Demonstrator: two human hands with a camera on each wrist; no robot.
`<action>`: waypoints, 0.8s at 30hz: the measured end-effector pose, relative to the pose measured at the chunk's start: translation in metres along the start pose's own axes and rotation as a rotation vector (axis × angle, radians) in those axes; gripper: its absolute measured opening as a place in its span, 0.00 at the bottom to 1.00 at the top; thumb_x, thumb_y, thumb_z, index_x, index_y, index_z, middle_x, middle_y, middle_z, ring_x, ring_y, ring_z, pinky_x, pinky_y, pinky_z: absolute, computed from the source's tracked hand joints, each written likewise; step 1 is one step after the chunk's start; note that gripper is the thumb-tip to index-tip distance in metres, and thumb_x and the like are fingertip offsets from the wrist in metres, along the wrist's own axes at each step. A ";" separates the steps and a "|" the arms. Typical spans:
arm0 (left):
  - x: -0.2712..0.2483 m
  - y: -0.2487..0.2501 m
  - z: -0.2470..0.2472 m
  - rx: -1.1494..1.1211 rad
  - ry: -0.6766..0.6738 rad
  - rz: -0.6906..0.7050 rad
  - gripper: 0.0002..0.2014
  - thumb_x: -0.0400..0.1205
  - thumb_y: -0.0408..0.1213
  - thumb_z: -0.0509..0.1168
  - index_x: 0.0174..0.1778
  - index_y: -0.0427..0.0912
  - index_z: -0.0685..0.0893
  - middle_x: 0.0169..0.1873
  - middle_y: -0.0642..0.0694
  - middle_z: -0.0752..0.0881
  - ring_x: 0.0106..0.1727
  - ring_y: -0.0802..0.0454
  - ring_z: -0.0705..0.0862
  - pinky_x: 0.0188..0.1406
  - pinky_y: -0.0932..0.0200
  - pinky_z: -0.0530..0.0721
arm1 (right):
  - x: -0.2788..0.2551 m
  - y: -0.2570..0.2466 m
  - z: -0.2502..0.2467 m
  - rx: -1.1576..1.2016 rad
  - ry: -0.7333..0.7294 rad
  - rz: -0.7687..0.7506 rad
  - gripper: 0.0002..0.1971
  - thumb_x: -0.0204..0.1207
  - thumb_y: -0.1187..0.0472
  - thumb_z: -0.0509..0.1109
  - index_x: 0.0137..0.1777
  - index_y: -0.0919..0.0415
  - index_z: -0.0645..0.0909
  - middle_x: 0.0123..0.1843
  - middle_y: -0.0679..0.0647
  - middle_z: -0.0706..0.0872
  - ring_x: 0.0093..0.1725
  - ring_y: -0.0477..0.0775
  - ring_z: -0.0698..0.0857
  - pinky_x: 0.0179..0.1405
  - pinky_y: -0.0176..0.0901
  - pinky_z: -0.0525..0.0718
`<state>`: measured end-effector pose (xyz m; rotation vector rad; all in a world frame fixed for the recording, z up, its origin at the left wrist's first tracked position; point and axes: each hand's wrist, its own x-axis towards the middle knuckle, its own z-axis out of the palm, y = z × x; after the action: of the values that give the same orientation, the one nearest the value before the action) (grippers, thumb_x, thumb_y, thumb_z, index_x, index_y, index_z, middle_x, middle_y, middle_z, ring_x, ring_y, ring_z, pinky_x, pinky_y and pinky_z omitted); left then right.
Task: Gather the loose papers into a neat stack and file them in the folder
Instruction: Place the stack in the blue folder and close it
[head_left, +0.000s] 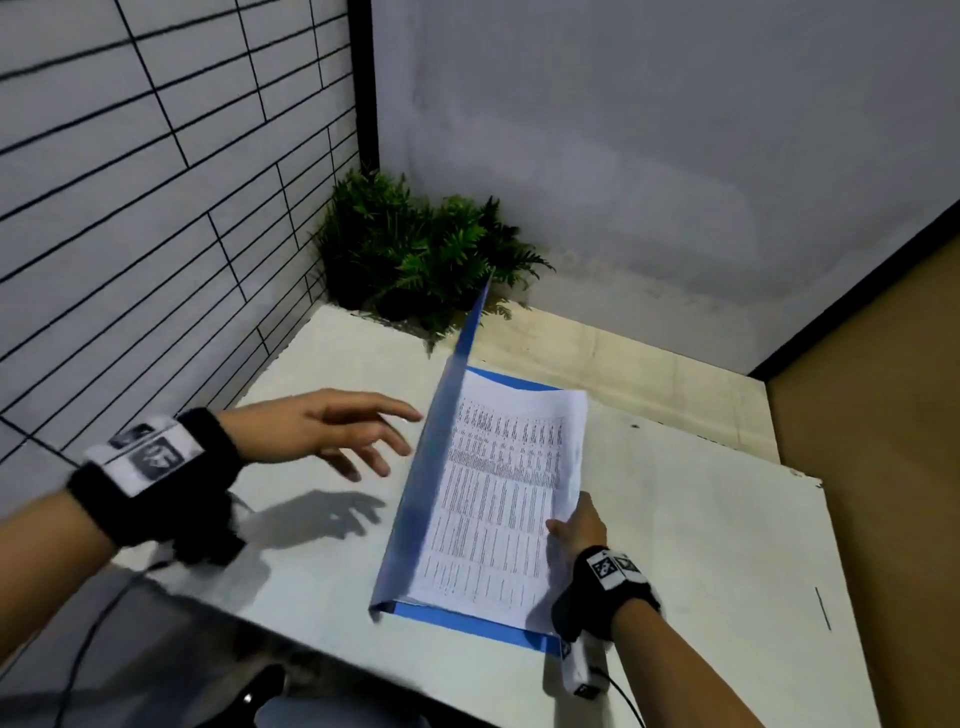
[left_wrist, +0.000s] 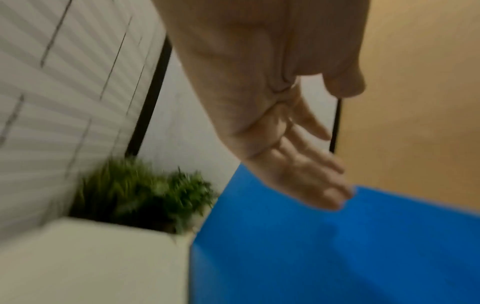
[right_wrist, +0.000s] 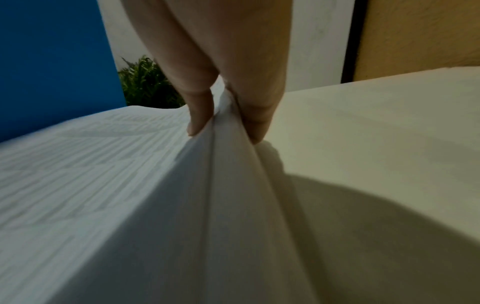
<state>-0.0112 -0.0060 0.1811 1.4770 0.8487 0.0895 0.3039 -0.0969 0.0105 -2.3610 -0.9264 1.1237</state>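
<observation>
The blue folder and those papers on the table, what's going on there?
A person is filing papers. Their right hand pinches the near right edge of the paper stack, which lies on the open blue folder. The folder's cover stands up, and the left hand hovers open beside it, holding nothing.

- My left hand (head_left: 332, 426) hangs above the counter (head_left: 322, 582) with fingers (left_wrist: 306, 164) straight and spread, palm down, holding nothing.
- My right hand (head_left: 579, 525) pinches the papers (head_left: 498, 499) at their right edge, thumb on top; the fingers underneath seem curled, though I can't see them clearly.
- Both wrists wear black straps.
</observation>
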 end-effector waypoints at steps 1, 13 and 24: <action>0.015 -0.003 0.014 -0.055 -0.001 0.009 0.29 0.67 0.61 0.68 0.62 0.55 0.78 0.54 0.51 0.88 0.51 0.54 0.88 0.45 0.64 0.85 | 0.000 0.002 0.000 0.031 -0.011 0.003 0.28 0.77 0.66 0.66 0.76 0.68 0.62 0.72 0.68 0.74 0.70 0.65 0.75 0.65 0.48 0.73; 0.149 -0.128 0.079 0.291 0.510 -0.506 0.36 0.69 0.41 0.75 0.66 0.28 0.67 0.67 0.30 0.74 0.66 0.33 0.76 0.64 0.43 0.77 | -0.013 0.003 0.019 -0.028 -0.049 0.178 0.41 0.74 0.37 0.60 0.76 0.68 0.58 0.78 0.64 0.64 0.76 0.67 0.66 0.76 0.53 0.62; 0.160 -0.116 0.097 0.089 0.636 -0.486 0.40 0.70 0.33 0.74 0.71 0.31 0.56 0.70 0.28 0.65 0.70 0.30 0.69 0.67 0.42 0.72 | -0.011 0.017 0.024 -0.193 0.032 0.221 0.23 0.84 0.53 0.52 0.77 0.56 0.61 0.75 0.65 0.63 0.70 0.68 0.69 0.71 0.50 0.66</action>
<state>0.1054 -0.0164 -0.0047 1.2927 1.7249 0.1629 0.2872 -0.1155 -0.0079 -2.6848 -0.8103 1.1156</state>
